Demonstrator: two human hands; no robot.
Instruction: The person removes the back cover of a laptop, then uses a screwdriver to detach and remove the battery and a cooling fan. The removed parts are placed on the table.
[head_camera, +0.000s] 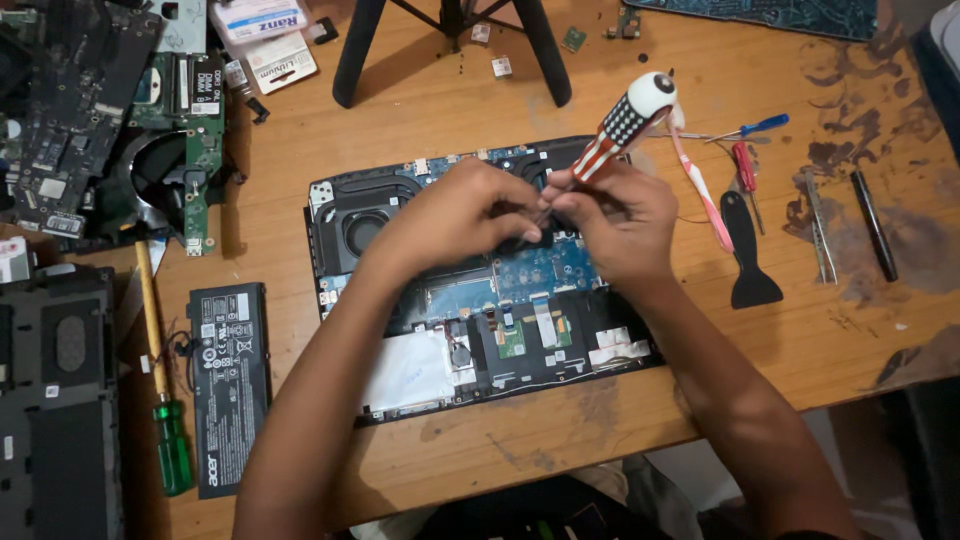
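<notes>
Laptop (470, 300) lies opened on stained wooden desk (800, 330) (parts scattered).

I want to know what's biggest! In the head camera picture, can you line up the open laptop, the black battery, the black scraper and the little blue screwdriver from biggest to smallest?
1. Open laptop
2. Black battery
3. Black scraper
4. Blue screwdriver

All lie flat on one table, so the order looks safe.
</notes>
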